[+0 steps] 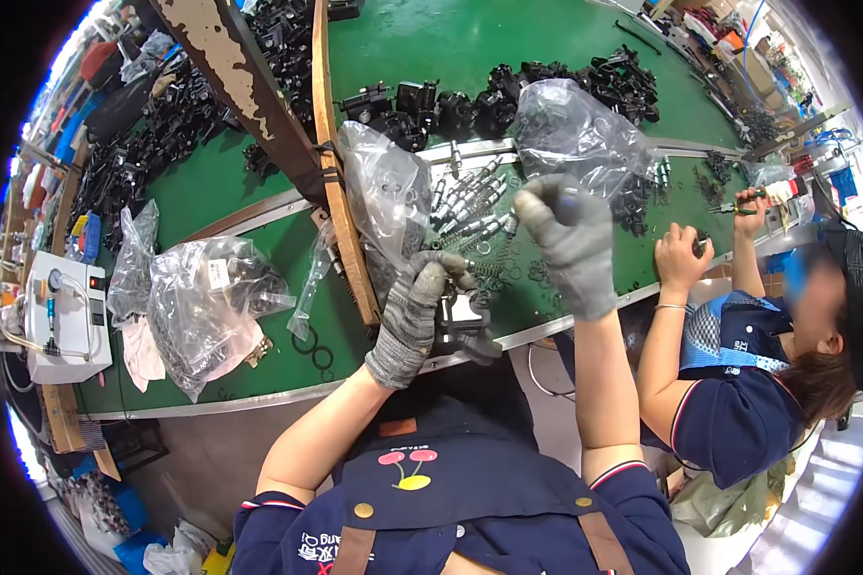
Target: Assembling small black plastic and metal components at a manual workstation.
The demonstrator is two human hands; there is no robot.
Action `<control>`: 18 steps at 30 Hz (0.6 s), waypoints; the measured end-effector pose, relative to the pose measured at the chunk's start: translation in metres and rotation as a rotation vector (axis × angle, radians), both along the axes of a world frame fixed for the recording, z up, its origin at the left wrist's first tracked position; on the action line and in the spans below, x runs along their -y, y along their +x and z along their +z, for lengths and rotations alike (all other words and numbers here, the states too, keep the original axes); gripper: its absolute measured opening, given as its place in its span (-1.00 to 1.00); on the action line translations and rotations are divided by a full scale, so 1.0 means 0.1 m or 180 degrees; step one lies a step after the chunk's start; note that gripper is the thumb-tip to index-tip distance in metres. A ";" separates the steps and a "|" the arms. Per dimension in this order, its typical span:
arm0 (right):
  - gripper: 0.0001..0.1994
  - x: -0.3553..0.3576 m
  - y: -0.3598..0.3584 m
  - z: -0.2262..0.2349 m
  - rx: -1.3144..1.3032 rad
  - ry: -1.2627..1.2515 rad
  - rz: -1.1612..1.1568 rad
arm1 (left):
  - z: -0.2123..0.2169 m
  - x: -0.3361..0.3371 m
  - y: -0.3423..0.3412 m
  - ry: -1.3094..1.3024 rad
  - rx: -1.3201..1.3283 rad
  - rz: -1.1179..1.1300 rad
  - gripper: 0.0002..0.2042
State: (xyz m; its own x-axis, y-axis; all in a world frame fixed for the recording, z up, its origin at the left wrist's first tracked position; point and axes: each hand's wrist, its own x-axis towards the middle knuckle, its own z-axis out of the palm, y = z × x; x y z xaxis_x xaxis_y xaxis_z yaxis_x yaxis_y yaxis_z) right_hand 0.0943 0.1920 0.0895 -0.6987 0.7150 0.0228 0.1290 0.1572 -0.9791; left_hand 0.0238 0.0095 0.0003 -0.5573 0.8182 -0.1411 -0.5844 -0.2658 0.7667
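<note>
From up here I see my left hand point(414, 321), in a grey knit glove, curled around a black metal part point(465, 321) and holding it just above the near edge of the green table point(259, 206); the fingers are closed over its top and the part juts out to the right of the palm. My right hand point(571, 244), gloved the same way, is raised above the table with the fingers bunched and the thumb pressed toward them, pinching something small that I cannot make out (the glove hides it). Right behind both hands lies a row of silver pins point(470, 206) fanned across the table, with small coil springs point(489, 270) scattered beside them. A clear plastic bag point(388, 196) of dark parts stands just left of the pins, against a slanted wooden beam point(340, 192), and a second clear bag point(575, 129) sits behind my right hand. Farther left, another bag of parts point(206, 307) lies near two black rubber rings point(314, 347) and a white box device point(62, 316). A line of black castings point(508, 91) runs across the far side of the table. To my right, a co-worker in a dark blue shirt rests one hand point(681, 257) on the table edge.
</note>
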 end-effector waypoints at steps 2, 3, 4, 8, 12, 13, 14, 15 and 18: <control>-0.88 0.25 0.04 0.09 -0.0663 -0.0215 0.0200 | -0.08 -0.04 -0.02 0.0027 0.0061 -0.0191 -0.64; -0.90 0.32 0.02 0.06 -0.0899 -0.0325 0.0195 | -0.09 -0.07 0.00 0.0230 0.0186 -0.0192 -0.62; -0.91 0.38 0.01 0.02 -0.1133 -0.0435 0.0193 | -0.08 -0.09 0.01 0.0434 0.0311 -0.0189 -0.60; -0.87 0.44 -0.02 -0.22 -0.1258 0.0849 0.0263 | 0.00 -0.03 -0.04 -0.0200 0.0180 -0.0322 -0.56; -0.86 0.46 0.06 -0.22 -0.0724 0.2041 0.1145 | -0.08 -0.02 -0.06 -0.0209 -0.0062 -0.0135 -0.55; -0.78 0.41 0.08 -0.25 -0.0706 0.1982 0.1323 | -0.05 -0.02 -0.06 -0.0009 0.0303 -0.0166 -0.54; -0.69 0.35 0.11 -0.27 -0.0687 0.1919 0.1501 | -0.04 0.01 -0.07 0.0098 0.0332 -0.0247 -0.51; -0.53 0.38 0.17 -0.24 -0.0767 0.1323 0.1337 | -0.01 0.02 -0.10 0.0104 0.0346 -0.0247 -0.51; 0.01 0.19 0.34 -0.20 -0.1488 0.0071 0.0950 | 0.14 -0.01 -0.12 0.0185 -0.0100 -0.0225 -0.74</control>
